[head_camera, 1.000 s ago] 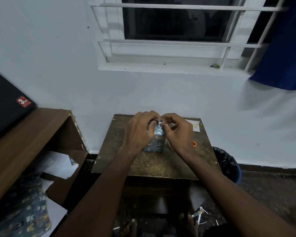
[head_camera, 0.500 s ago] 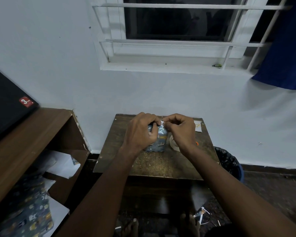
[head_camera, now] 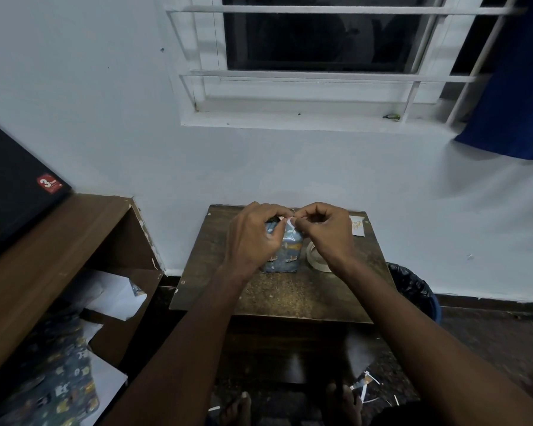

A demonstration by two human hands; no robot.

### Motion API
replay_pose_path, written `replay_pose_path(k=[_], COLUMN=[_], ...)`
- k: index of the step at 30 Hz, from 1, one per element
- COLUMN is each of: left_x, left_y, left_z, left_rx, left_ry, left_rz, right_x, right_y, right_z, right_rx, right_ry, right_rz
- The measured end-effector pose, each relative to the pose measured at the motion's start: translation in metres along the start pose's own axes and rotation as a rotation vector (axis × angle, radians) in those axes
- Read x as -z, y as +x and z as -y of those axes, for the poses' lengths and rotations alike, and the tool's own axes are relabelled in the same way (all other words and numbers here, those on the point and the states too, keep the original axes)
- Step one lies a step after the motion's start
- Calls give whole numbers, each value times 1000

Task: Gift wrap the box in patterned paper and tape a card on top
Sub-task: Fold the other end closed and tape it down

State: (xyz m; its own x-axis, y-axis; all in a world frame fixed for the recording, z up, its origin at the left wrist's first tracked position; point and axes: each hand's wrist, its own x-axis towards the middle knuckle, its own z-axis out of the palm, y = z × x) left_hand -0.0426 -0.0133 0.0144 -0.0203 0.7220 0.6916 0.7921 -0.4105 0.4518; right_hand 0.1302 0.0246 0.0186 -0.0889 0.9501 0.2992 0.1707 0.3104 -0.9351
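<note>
White wall w/ a barred window behind; small brown bench [head_camera: 277, 299] below it.

Head view: the box [head_camera: 285, 252], already in blue patterned paper, stands upright mid-bench, directly under both grips. Your left hand [head_camera: 253, 238] curls over its top left, fingers clamped on the paper. Your right hand [head_camera: 326, 232] pinches a small white bit at the top edge, prob. tape or a paper flap, can't tell which. Tape roll [head_camera: 316, 256] lies just right of the box, under your right wrist. Card [head_camera: 358, 226] sits beyond the right grip, near the bench's far corner.

Handling, imo: box looks light, paper thin & creasable, tears easily. Hold by the stiff box corners, not loose folds.
</note>
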Motion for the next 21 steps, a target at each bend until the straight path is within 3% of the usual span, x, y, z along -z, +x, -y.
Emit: replay_pose_path(k=[7, 15, 21], left_x=[-5, 2, 10], left_y=[1, 5, 5], left_z=[5, 11, 10], left_rx=[156, 147, 115], left_ry=[-109, -159, -197], left_rz=[11, 61, 116], right_x=[3, 0, 4], right_y=[12, 15, 16], right_z=[0, 1, -1], right_rx=[112, 172, 422], right_ry=[-166, -257, -489], right_rz=[65, 52, 145])
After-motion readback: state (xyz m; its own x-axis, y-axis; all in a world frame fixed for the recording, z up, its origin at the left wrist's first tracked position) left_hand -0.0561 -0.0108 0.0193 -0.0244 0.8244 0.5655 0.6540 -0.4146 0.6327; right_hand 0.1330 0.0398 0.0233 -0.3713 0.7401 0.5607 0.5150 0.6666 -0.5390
